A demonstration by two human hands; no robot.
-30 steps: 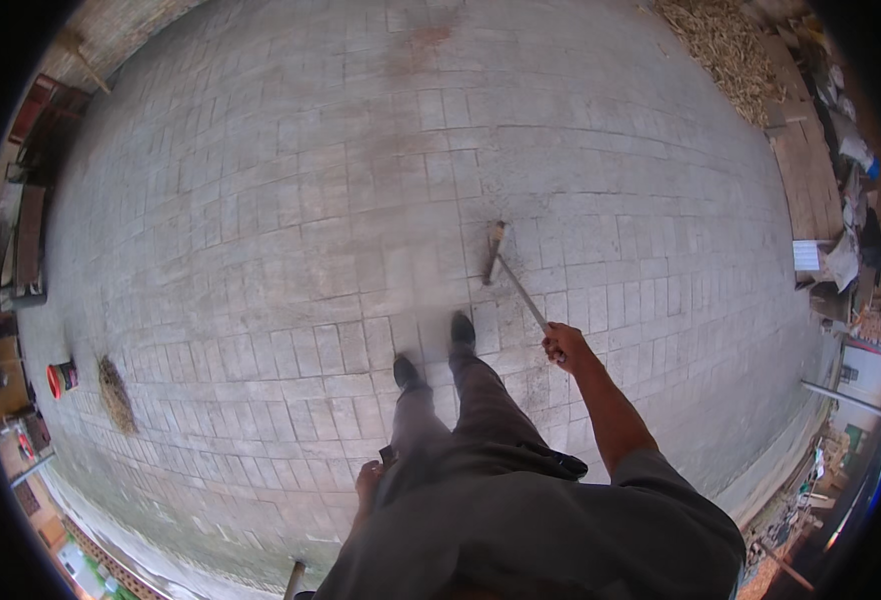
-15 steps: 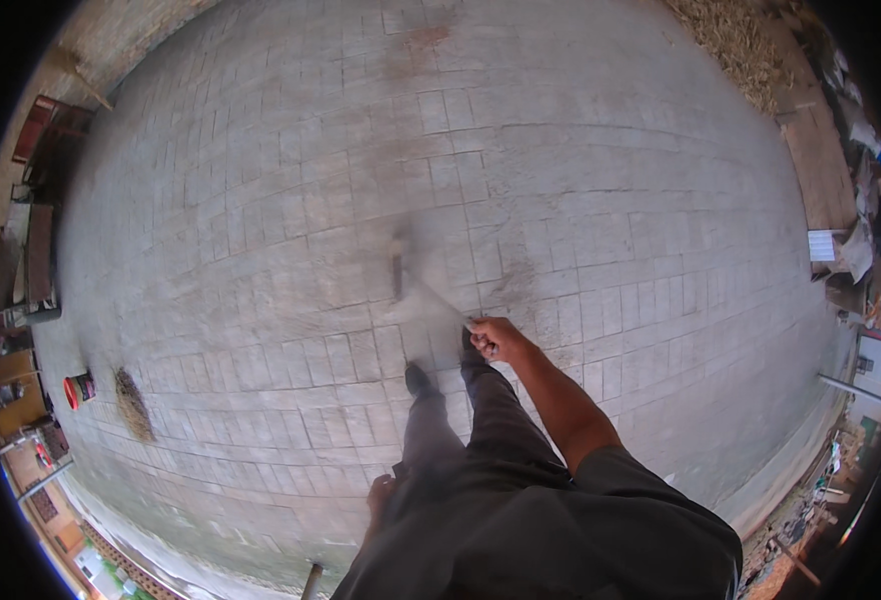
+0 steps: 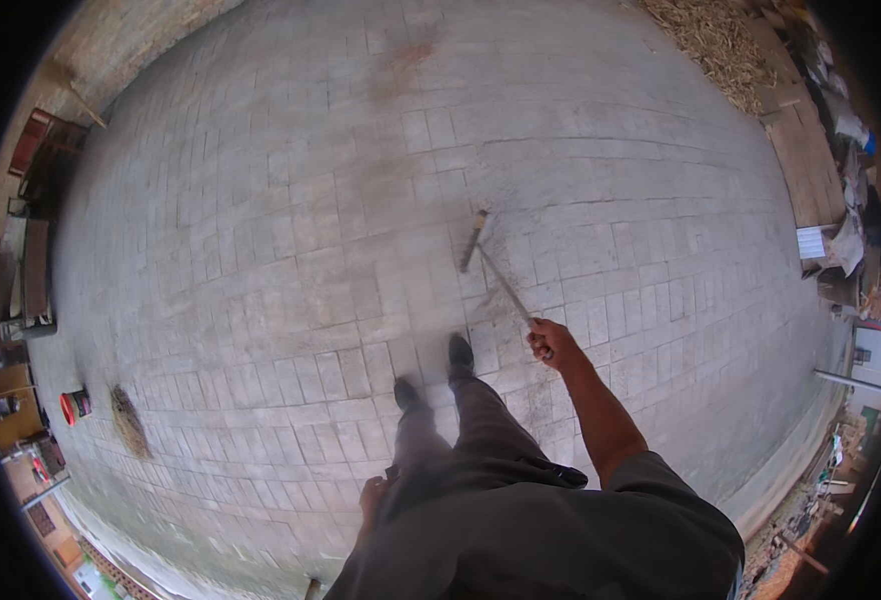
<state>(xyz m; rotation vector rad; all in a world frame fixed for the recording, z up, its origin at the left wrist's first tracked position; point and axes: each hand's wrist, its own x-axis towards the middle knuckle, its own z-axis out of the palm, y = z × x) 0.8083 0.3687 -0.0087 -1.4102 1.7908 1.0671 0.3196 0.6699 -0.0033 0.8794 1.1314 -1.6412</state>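
Note:
My right hand is wrapped round the pale handle of a push broom, with the arm stretched forward and to the right. Its narrow brush head is down at the paving, tilted slightly and ahead of my right shoe. My left hand hangs low beside my left hip, partly hidden by my body. Its fingers are too small and shaded to make out, and a small dark edge shows beside it.
Block paving with dusty patches spreads all round. To the left stand a red-rimmed bucket, a bundle of dry straw and benches. Dry husks are heaped at the far right, near boards.
My right hand has swung the broom to the right, and its head has moved right. My right shoe appears a little further left. The left hand stays beside the hip.

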